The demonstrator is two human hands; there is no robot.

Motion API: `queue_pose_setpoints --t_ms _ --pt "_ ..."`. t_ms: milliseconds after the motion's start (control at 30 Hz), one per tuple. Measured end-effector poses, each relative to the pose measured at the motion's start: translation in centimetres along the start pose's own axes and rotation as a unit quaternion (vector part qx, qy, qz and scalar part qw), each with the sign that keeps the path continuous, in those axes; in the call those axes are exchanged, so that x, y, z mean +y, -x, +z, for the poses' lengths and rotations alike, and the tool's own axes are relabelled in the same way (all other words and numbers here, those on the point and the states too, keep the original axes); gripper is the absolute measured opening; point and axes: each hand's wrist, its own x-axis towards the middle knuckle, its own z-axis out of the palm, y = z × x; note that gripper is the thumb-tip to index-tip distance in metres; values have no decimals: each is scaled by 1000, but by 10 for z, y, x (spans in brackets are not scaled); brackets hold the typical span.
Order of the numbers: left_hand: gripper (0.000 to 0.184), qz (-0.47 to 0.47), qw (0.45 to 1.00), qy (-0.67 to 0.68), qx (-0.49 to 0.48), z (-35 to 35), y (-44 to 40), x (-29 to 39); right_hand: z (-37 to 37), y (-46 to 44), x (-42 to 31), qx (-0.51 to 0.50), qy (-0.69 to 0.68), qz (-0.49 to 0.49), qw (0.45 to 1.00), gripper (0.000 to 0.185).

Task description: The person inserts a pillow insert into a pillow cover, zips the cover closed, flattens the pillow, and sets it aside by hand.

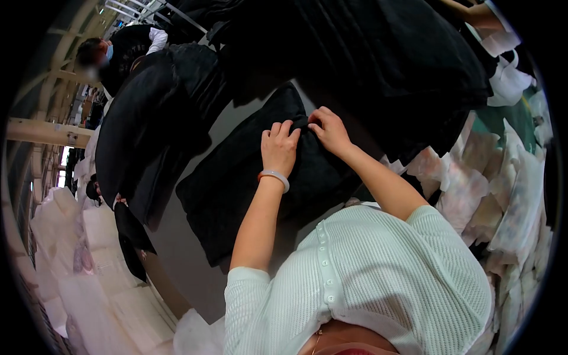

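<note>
A black, soft fabric piece [236, 171], plump like a cushion cover or folded garment, lies on the grey table [177, 248] before me. My left hand [279, 148] rests on it with bent fingers, its fingertips gripping the cloth near a fold or edge. Just to its right, my right hand [330, 131] pinches the same cloth between thumb and fingers. The two hands are close together but apart. What exactly lies between the fingertips is too dark to make out.
Black fabric piles stand at the left [160, 112] and far right [402, 53] of the table. Bagged goods [473, 189] are heaped on the right, white packages [94, 254] on the left. A masked person [127, 50] is at far left; another person's arm [479, 18] shows top right.
</note>
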Motion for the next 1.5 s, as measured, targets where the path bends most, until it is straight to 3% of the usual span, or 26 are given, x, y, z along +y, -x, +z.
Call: queue_pose_setpoints --t_ms 133,567,633,733,1067,1167,1233,1333,1467,1500 --pt "24 13 996 -40 -79 -7 -3 -7 7 -1 -5 42 6 -2 999 11" --pt "9 45 996 30 -77 -3 -17 -14 15 -5 -6 51 -37 30 998 12" --pt "6 -37 995 78 -53 4 -19 -15 16 -5 -6 54 -39 26 997 12" --pt "6 -75 992 100 -5 10 -21 -9 15 -7 -6 55 -42 21 997 12" --pt "6 -72 994 20 -78 8 -31 -5 20 -4 -11 80 -56 -6 995 12" --pt "7 -102 993 45 -31 16 -24 -8 20 -3 -8 76 -67 -7 995 12" --pt "7 -72 986 150 -1 11 -21 -11 17 -2 -6 77 -68 -5 995 12" --pt "8 -120 979 166 -20 -1 -20 -7 18 2 -8 81 -67 -10 994 12" --pt "25 -143 981 129 -7 -1 -28 4 21 3 -9 88 -66 -18 994 13" --pt "28 -144 983 104 -43 4 -28 6 21 6 -7 83 -63 -26 994 13"
